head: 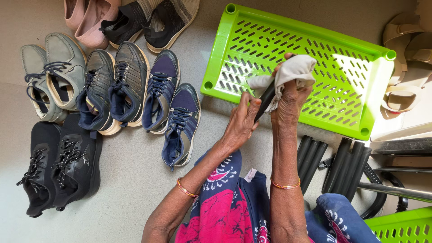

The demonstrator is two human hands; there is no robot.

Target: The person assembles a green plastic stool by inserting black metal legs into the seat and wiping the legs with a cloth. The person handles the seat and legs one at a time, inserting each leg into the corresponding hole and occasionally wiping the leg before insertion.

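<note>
Looking down from the head camera | left hand (pixel 240 122) pinches the lower end of a dark rod (pixel 265 100) | right hand (pixel 292 96) clamps a pale cloth (pixel 291 69) round its upper end | rod slants up-right between both hands, above the green slotted shelf (pixel 333 40)

A black tube (pixel 266 100) is gripped at its lower end by the left hand (pixel 240 123). A pale cloth (pixel 290 72) is pressed around its upper end by the right hand (pixel 290 101). A green perforated shelf (pixel 333 54) is positioned beyond both hands; navy shoes (pixel 173 110) are arranged left of the left hand.
</note>
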